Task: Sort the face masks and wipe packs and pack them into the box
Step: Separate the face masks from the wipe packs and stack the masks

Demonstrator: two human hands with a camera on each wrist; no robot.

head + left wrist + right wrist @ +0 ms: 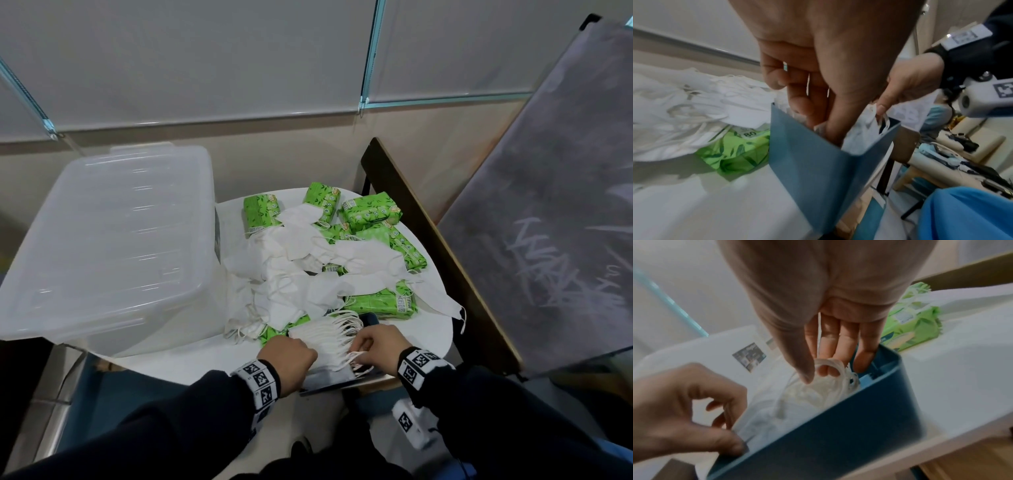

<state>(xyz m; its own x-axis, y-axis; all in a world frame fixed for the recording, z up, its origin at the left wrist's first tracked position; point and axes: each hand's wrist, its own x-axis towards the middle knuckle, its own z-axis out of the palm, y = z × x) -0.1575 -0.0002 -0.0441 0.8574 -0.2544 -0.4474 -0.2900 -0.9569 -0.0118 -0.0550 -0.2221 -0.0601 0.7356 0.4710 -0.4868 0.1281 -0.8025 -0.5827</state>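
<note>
**Setting: office or meeting-room corner, indoors**

Pale roller blinds point(205, 58) cover tall windows with teal frames point(371, 51); beige wall below. A small round white table point(435, 329) stands against it, a dark-edged board point(438, 246) leaning beside. Left wrist view shows light wooden desks point(974, 146) cluttered with dark gear, a seated person in blue point(937, 116) behind. A clear plastic storage bin point(102, 240) sits on the table's left side.

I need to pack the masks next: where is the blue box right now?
In the head view, the blue box sits at the table's near edge, between both hands, holding a mask stack.
</note>
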